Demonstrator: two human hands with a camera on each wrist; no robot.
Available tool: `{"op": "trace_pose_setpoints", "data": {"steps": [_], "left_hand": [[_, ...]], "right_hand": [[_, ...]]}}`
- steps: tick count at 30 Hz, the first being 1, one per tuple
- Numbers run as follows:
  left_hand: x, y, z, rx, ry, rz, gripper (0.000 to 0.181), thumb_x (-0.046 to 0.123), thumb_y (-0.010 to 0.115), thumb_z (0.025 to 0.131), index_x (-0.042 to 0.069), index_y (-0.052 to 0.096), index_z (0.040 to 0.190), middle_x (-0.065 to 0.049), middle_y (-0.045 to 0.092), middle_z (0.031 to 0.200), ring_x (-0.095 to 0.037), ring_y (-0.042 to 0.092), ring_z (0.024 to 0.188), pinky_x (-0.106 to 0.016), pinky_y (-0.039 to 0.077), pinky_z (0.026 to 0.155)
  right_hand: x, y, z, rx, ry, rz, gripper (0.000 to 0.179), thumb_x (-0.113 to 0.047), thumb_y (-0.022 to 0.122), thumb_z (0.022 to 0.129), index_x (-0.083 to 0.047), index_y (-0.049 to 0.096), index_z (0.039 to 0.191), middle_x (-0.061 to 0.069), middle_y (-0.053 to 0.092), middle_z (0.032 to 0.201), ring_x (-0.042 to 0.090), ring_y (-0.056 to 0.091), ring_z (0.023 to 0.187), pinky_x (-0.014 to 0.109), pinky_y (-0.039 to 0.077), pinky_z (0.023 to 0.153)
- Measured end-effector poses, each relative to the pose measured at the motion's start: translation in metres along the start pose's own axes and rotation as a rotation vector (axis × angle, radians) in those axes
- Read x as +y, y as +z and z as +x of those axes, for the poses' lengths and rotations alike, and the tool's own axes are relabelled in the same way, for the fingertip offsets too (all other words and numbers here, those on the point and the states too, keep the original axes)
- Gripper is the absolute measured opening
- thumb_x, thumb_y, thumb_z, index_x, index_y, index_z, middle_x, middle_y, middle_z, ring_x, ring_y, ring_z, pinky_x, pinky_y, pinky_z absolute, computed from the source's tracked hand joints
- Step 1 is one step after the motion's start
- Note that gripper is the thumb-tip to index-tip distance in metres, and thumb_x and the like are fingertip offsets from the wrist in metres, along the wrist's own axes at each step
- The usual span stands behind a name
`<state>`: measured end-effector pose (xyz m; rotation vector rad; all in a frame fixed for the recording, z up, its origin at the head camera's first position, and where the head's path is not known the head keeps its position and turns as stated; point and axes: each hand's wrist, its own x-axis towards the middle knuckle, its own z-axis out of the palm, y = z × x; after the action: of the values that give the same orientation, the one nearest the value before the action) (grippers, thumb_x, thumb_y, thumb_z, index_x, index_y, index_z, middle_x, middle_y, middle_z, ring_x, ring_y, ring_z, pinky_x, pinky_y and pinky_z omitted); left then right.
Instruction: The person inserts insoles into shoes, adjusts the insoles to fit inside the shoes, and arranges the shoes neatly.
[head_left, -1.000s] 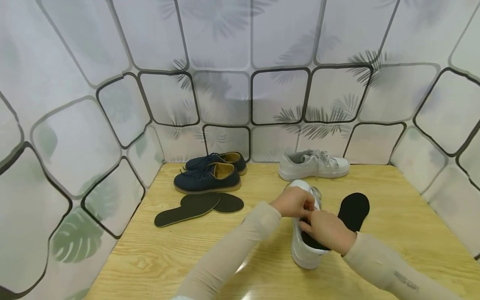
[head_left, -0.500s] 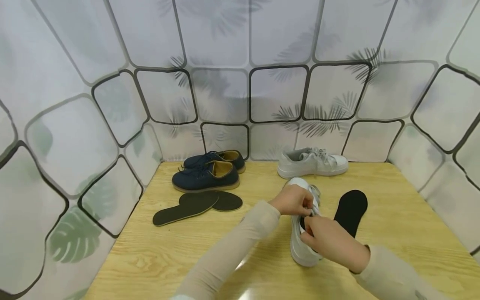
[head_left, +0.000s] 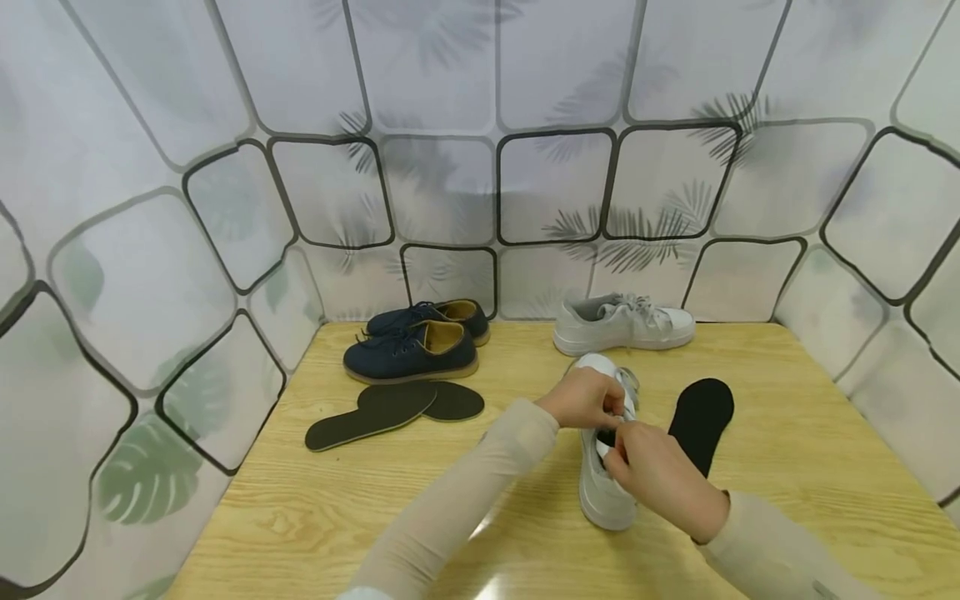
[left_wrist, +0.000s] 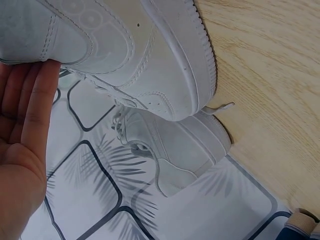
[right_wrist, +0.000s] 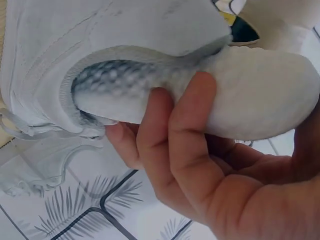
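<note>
The shoe (head_left: 606, 498) stands on a wood-grain table (head_left: 300, 533), and a wall (head_left: 555, 187) printed with lines and leaves rises beyond it. The left hand (head_left: 587, 400) grips its opening; the right hand (head_left: 666, 468) holds an insole (right_wrist: 265, 95) partway inside.

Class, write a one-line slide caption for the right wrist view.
The right hand holds an insole partway inside a white shoe.

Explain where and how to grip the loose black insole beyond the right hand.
Probably pinch the black insole at its rounded far end, from the right: it lies flat, that end is exposed, the right hand screens its near end, and the white shoe stands left.
</note>
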<state>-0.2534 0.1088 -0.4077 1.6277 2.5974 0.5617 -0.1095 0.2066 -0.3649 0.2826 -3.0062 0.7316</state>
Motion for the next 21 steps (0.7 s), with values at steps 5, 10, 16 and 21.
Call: {"op": "trace_pose_setpoints", "data": {"steps": [5,10,16,21], "left_hand": [[0.0,0.001,0.0,0.008,0.002,0.008,0.014,0.023,0.078,0.079,0.018,0.067,0.072,0.013,0.056,0.062,0.003,0.047,0.06,-0.01,0.035,0.059],[0.0,0.001,0.0,0.005,0.0,0.02,0.012,0.022,0.078,0.078,0.019,0.068,0.073,0.014,0.056,0.063,0.003,0.047,0.06,-0.01,0.035,0.059],[-0.001,0.001,0.0,-0.001,-0.012,0.013,0.013,0.024,0.078,0.079,0.019,0.068,0.074,0.014,0.057,0.063,0.002,0.048,0.06,-0.01,0.036,0.059],[-0.002,0.0,0.0,-0.008,-0.019,-0.01,0.012,0.021,0.077,0.08,0.018,0.067,0.074,0.013,0.056,0.063,0.002,0.048,0.06,-0.01,0.036,0.058]], "right_hand": [[0.005,0.006,0.008,0.029,-0.025,-0.011,0.029,0.0,0.054,0.079,-0.012,0.04,0.057,-0.005,0.033,0.052,0.009,0.031,0.047,0.023,0.026,0.046],[0.011,0.013,0.013,0.058,-0.027,-0.003,0.031,0.001,0.054,0.078,-0.012,0.04,0.055,-0.005,0.031,0.051,0.009,0.03,0.047,0.023,0.025,0.045],[0.013,0.008,0.012,-0.043,0.009,0.007,0.03,-0.015,0.063,0.089,-0.014,0.049,0.063,-0.005,0.042,0.055,0.009,0.038,0.049,0.024,0.031,0.046],[0.012,-0.012,0.0,-0.203,0.006,0.07,0.018,-0.032,0.073,0.084,-0.015,0.07,0.085,-0.004,0.067,0.082,0.012,0.058,0.07,0.029,0.046,0.057]]}}
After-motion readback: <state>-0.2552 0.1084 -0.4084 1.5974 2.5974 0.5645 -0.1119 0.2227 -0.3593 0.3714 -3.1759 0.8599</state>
